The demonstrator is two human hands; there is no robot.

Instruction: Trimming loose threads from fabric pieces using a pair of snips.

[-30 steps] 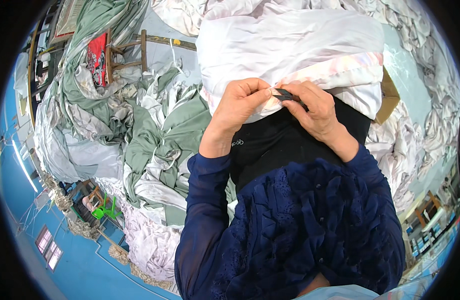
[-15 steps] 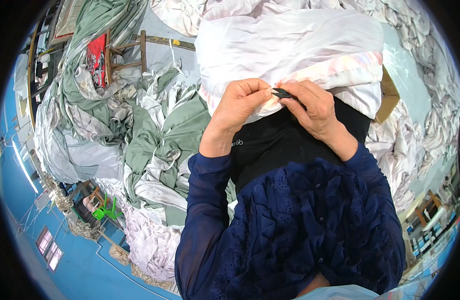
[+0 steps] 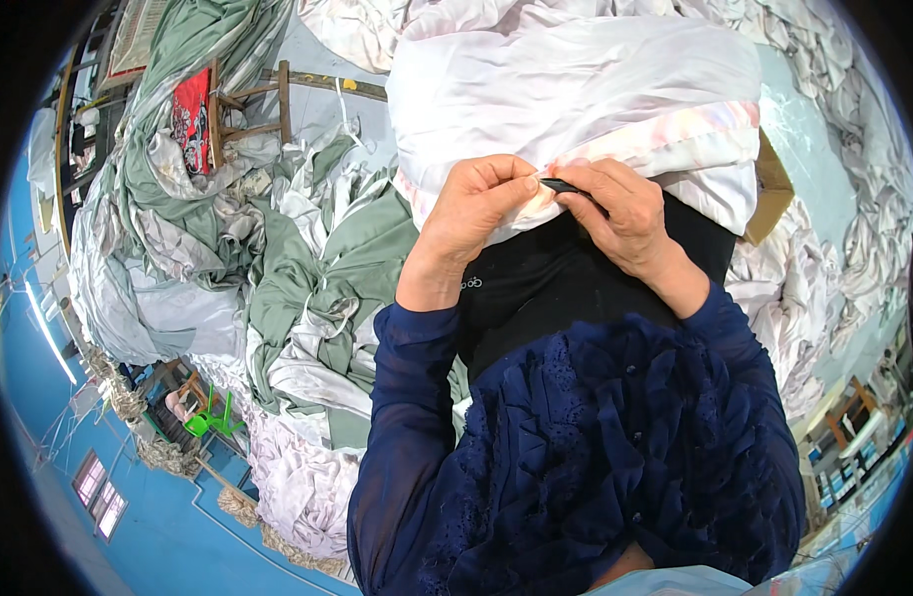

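White fabric [image 3: 566,74] with a pale peach-patterned hem is spread over my lap and the black cloth [image 3: 546,288]. At its near edge my left hand [image 3: 476,209] is closed, pinching the fabric's edge between thumb and index finger. My right hand [image 3: 620,214] is closed around small black thread snips [image 3: 566,187]. Their tip points left, at the pinched edge, right beside my left fingertips. The fingers of my right hand cover part of the snips.
Green and white fabric [image 3: 327,268] lies heaped on the left, with a wooden stool [image 3: 248,109] beyond it. A cardboard box [image 3: 769,189] stands right of my lap. More pale fabric [image 3: 789,288] is piled there. A green chair [image 3: 213,412] is at the lower left.
The blades of the snips look narrower and closer together than before. Both hands and the white fabric have stayed almost in place.
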